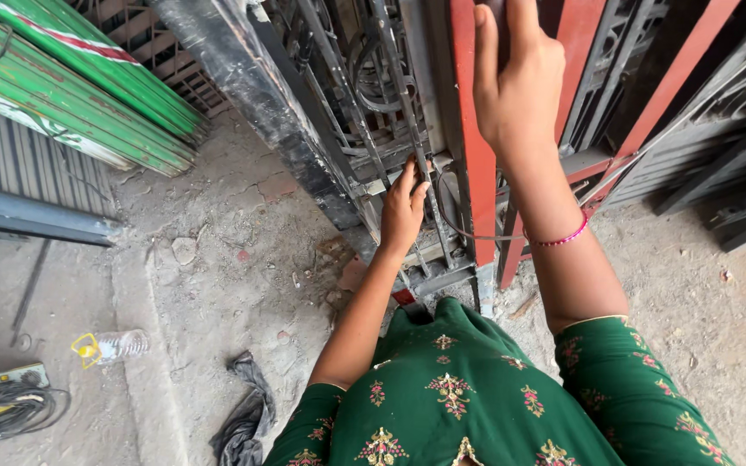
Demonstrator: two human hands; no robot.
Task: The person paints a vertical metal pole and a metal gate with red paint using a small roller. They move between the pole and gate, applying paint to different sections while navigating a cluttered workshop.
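Observation:
Several metal gate frames lean upright ahead of me: dark grey grilles with scrollwork (364,95) and a red-painted frame (474,155). My left hand (403,207) reaches low and rests its fingers on a thin dark bar of the grille near a loop of wire (455,229). My right hand (515,78) is raised higher, its fingers curled over the edge of the red upright post. A pink bangle (563,239) sits on my right forearm. I wear green embroidered clothing (468,397).
Green corrugated sheets (71,86) lean at the upper left above a grey steel beam (36,220). On the dusty concrete floor lie a plastic bottle (118,345), a dark rag (248,414), coiled black cable (2,410) and small stones. More dark frames (718,164) stand at the right.

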